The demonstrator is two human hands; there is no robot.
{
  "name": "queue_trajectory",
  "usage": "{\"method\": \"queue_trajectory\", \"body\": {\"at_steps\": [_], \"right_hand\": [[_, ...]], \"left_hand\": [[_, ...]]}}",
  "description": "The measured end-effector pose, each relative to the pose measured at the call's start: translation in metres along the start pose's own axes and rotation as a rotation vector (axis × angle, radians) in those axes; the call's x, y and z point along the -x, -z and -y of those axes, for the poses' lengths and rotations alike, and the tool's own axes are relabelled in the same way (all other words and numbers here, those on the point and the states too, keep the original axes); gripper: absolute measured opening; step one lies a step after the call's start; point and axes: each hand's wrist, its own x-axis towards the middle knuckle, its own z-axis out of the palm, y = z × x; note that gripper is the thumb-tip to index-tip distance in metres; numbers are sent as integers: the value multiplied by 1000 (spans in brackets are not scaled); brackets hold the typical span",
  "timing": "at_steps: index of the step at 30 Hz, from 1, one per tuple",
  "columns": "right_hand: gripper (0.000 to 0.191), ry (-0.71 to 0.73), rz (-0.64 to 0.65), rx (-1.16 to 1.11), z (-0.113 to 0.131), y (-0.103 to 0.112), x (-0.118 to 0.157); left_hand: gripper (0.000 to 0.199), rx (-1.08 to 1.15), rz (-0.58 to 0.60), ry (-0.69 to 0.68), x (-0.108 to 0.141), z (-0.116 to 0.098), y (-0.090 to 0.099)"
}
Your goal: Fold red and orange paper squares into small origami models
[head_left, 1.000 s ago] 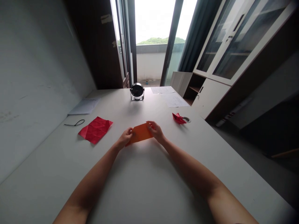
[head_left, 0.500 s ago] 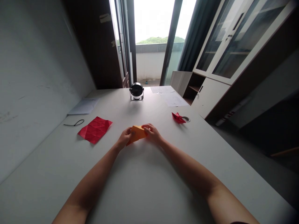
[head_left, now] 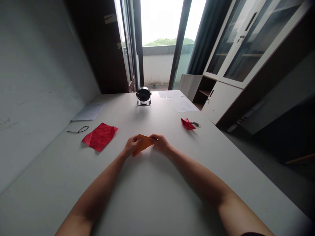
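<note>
A folded sheet of orange paper (head_left: 143,144) is held between my two hands, just above the white table (head_left: 147,190). My left hand (head_left: 131,145) pinches its left side, thumb lying on the near face. At the upper right corner, the fingers of my right hand (head_left: 159,141) are closed on the paper. The far side of the folds is hidden from me. To the left lies a creased red paper sheet (head_left: 100,136), spread out. A folded red paper piece (head_left: 188,123), shaped rather like a boat, rests to the right.
A whitish ring (head_left: 196,125) lies against the red folded piece. Toward the back stands a small round black device (head_left: 143,95) on a metal stand. A black cord loop (head_left: 80,129) and white papers (head_left: 88,111) lie at left, more sheets (head_left: 183,104) at back right.
The orange paper has tilted, so its face looks darker and flatter and its lower left corner sits slightly lower. Both hands keep hold of it, with the right fingers shifted slightly.
</note>
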Motion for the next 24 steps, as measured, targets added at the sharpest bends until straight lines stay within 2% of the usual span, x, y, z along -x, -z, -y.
{"method": "queue_trajectory", "body": {"at_steps": [9,16,24], "right_hand": [[27,-28,50,55,6,-4,1],[28,-18,109,71,12,-5,4],[32,61,117,121,22,-7,6]], "left_hand": [[33,-151,-11,-85,1,1,-3],[37,-336,-141,-166,3,-6,-3],[39,-572,-63,-211,8,-12,-10]]}}
